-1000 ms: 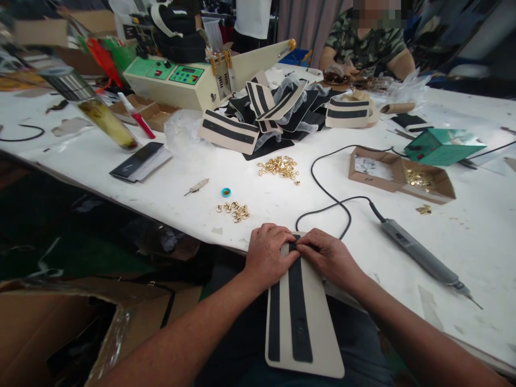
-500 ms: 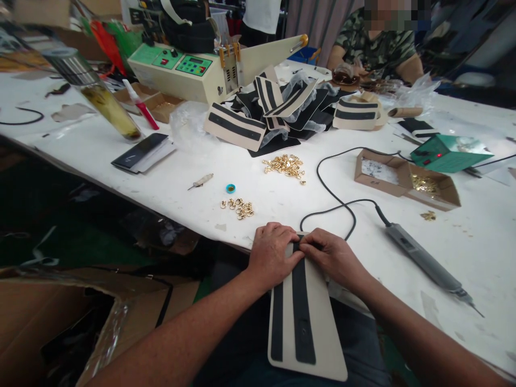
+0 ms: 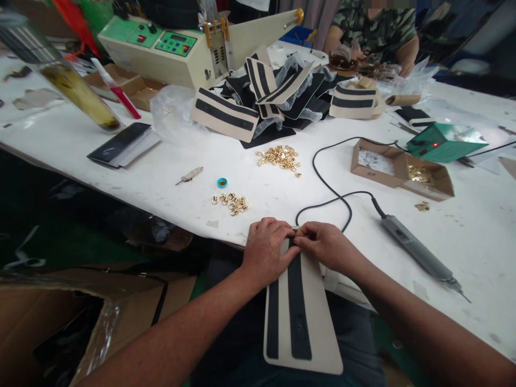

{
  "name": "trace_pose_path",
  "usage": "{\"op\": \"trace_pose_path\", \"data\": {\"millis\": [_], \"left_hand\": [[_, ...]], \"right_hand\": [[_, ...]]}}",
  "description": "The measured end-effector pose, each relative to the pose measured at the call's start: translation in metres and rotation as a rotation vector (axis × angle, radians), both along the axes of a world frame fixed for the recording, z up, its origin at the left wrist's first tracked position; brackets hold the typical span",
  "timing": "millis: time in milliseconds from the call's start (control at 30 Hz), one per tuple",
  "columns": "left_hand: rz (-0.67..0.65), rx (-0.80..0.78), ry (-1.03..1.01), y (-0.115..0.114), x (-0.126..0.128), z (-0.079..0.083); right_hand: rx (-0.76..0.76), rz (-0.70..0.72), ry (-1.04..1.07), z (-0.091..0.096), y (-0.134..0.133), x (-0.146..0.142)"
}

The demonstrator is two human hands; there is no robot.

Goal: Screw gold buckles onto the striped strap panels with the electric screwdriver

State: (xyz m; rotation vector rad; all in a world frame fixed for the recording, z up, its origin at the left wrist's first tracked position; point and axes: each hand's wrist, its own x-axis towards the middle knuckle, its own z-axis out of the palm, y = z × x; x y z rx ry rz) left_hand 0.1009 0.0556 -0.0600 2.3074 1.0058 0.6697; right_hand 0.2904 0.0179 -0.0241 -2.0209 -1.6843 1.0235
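A long beige panel (image 3: 320,322) with two black strips rests on my lap, its far end leaning on the table edge. My left hand (image 3: 266,250) grips the far end, fingers over the edge and thumb on a black strip. On that same strip, the thumb and fingers of my right hand (image 3: 324,244) are pinched together; whatever they hold is hidden. A small hole-like mark shows near the strip's lower end. Beyond my hands lie small gold metal fittings (image 3: 237,204) and a blue cap (image 3: 222,183).
A larger heap of gold fittings (image 3: 280,157) lies farther back, before a pile of striped panels (image 3: 226,115). To the right are a corded grey pen-like tool (image 3: 417,248), cardboard trays (image 3: 397,185) and a green box (image 3: 445,142). Across the table sits a person in camouflage (image 3: 374,32).
The whole view has shifted a little, so the table things appear slightly higher and farther left. Both hands keep nearly the same hold on the panel.
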Motion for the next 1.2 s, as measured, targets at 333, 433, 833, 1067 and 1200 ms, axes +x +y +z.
{"op": "trace_pose_path", "data": {"millis": [333,433,833,1067,1200], "left_hand": [[0.012,-0.004,0.001,0.000,0.000,0.001],[0.010,-0.007,0.002,-0.001,0.000,0.001],[0.002,0.021,0.028,-0.001,0.000,0.001],[0.014,0.027,0.017,0.001,0.001,0.001],[0.017,0.033,0.018,0.001,0.002,0.004]], "right_hand": [[-0.221,0.074,0.179,-0.002,0.028,0.016],[-0.280,0.085,0.215,-0.003,0.033,0.018],[-0.152,0.051,0.328,0.002,0.016,0.021],[0.442,-0.343,-0.425,0.023,-0.053,0.107],[0.156,-0.447,-0.807,0.011,-0.101,0.181]]}}
